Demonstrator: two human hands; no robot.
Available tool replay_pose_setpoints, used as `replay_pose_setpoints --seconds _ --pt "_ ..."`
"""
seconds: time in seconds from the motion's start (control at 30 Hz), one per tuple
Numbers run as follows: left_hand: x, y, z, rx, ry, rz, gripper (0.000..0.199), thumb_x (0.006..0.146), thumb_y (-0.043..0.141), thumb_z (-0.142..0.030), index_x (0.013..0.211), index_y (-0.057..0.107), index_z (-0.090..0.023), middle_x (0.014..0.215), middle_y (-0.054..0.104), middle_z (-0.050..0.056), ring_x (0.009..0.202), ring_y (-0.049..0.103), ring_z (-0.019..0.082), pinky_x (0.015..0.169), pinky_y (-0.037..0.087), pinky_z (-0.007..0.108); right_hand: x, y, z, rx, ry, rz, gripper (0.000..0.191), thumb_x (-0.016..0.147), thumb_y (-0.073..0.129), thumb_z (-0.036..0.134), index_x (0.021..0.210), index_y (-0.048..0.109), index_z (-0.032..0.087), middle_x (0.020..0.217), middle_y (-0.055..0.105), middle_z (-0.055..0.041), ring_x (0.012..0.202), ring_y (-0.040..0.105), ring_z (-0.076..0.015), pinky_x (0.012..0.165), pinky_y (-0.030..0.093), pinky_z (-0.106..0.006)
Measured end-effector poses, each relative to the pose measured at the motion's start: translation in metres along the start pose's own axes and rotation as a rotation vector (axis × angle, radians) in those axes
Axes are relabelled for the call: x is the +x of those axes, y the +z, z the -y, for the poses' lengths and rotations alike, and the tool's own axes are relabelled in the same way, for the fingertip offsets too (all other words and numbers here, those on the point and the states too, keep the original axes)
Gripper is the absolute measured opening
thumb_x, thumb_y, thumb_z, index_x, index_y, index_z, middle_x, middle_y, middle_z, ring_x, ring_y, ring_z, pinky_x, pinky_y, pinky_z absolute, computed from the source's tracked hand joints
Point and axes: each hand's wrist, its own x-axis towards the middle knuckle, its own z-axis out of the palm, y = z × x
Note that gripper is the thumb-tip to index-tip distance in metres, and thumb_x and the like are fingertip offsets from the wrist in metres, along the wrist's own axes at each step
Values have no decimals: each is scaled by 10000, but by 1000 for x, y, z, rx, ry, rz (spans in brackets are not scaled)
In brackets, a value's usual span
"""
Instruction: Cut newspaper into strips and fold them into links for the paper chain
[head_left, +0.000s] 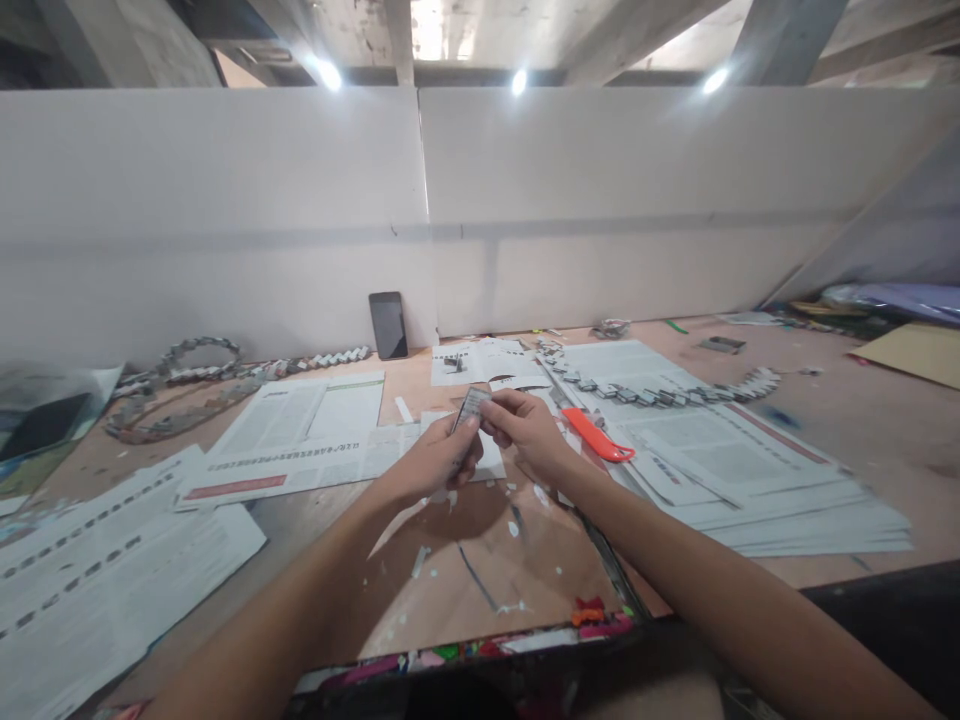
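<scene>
Above the middle of the table, both hands meet at a small folded strip of newsprint (472, 404). My left hand (444, 455) is closed around its lower part, fingers curled. With thumb and forefinger, my right hand (523, 425) pinches its right edge. Just right of the right hand lies an orange-handled cutter (598, 436) on newspaper. A zigzag chain of folded paper (660, 395) curves across the sheets beyond it. Another folded-paper chain (180, 400) lies coiled at the left back. Small cut papers (517, 368) rest behind my hands.
Newspaper sheets (292, 430) spread on the left, and a stack of newspapers (795, 500) lies on the right. A phone (388, 326) leans against the white partition (225, 200). Paper scraps (513, 529) dot the table. Coloured scraps (589, 612) fill a gap at its front edge.
</scene>
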Motion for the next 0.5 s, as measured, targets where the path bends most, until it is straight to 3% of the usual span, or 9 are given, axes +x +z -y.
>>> replay_pose_setpoints --seconds 0.3,0.5 --pt "-3 3 -7 41 -1 5 358 834 554 -515 721 510 -179 531 497 -35 432 454 91 429 374 212 1 2 3 104 -30 -37 232 758 698 434 784 665 206 550 453 45 477 338 -85 471 295 -247" --pt "0 1 -3 63 -19 7 471 853 492 -577 633 530 -161 531 504 -13 437 472 93 435 373 218 0 2 5 128 5 -76 262 731 710 457 745 638 206 545 426 49 491 343 -89 499 353 -260"
